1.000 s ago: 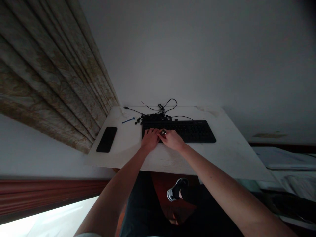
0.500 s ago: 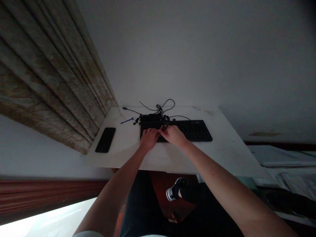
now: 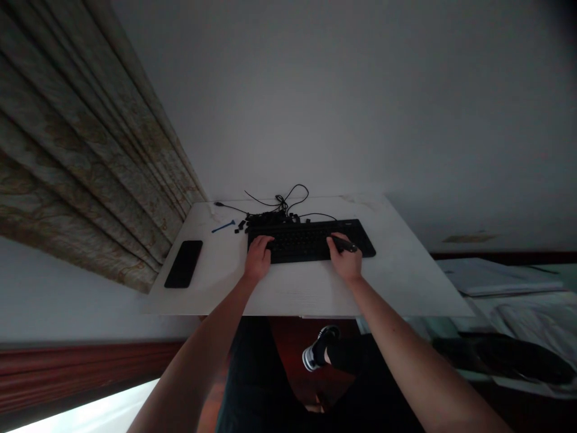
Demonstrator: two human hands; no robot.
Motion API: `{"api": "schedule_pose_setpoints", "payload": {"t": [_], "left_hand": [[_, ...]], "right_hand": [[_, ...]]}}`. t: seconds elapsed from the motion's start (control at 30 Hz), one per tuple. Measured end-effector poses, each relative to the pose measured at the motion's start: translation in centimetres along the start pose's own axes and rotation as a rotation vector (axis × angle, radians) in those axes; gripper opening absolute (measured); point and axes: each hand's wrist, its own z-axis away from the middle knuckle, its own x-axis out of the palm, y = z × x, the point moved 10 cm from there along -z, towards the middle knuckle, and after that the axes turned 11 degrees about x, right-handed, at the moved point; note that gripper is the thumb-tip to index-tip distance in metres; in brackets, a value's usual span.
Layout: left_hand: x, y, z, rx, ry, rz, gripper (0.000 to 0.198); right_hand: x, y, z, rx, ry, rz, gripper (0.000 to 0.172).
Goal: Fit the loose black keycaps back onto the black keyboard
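My left hand [image 3: 258, 257] rests with its fingers on the left part of a black computer keyboard [image 3: 311, 240]. My right hand [image 3: 346, 258] lies over the keyboard's right end, pinching a small dark elongated object [image 3: 347, 243]. Beyond the keyboard sits a heap of loose black keycaps [image 3: 268, 219] tangled with thin black cable [image 3: 288, 199]. Several stray keycaps lie to its left. Both hands hide some of the keys.
The white desk [image 3: 293, 297] also holds a black smartphone [image 3: 183, 264] at the left and a thin blue plastic tool [image 3: 223, 227]. A draped curtain [image 3: 90, 156] hangs along the left side. My legs and a sneaker [image 3: 318, 352] show below the desk's front edge.
My right hand has moved right along the keyboard, away from my left hand, carrying the small dark object. My left hand has shifted slightly left, and the view has tilted a little.
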Motion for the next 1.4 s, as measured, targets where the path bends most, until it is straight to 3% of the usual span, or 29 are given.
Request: {"api": "schedule_pose_setpoints", "payload": {"t": [0.07, 0.27, 0.53, 0.8, 0.97, 1.07, 1.2, 1.3, 1.4], "left_hand": [[-0.2, -0.2, 0.1, 0.003, 0.039, 0.025, 0.045], [1.2, 0.9, -0.1, 0.086, -0.054, -0.069, 0.027], [1.0, -0.3, -1.6, 0.013, -0.096, 0.021, 0.017], [-2.3, -4.5, -7.1, -0.235, 0.053, 0.060, 0.016], [-2.3, -6.6, -9.0, -0.307, -0.014, -0.071, 0.024], [-1.8, -5.1, -8.2, -0.230, -0.005, -0.165, 0.029], [-0.1, -0.3, -5.4, -0.044, 0.034, -0.144, 0.032], [1.3, 2.4, -2.7, 0.006, 0.049, -0.099, 0.031], [1.9, 3.5, -1.0, 0.009, 0.069, -0.070, 0.029]], "right_hand": [[0.3, 0.0, 0.3, -0.052, 0.025, 0.011, 0.046], [0.7, 0.0, -0.1, -0.094, 0.051, 0.035, 0.045], [0.7, 0.3, -0.2, -0.052, 0.012, 0.021, 0.045], [0.7, 0.4, -0.4, -0.021, -0.008, 0.033, 0.046], [0.3, 0.4, -0.4, -0.016, 0.020, 0.039, 0.048], [0.2, 0.5, -0.5, -0.001, 0.023, 0.033, 0.049], [0.3, 0.8, -0.6, 0.020, 0.024, 0.025, 0.050], [0.3, 1.1, -0.7, 0.040, 0.029, 0.024, 0.051], [0.2, 1.4, -0.7, 0.071, 0.035, 0.001, 0.052]]}}
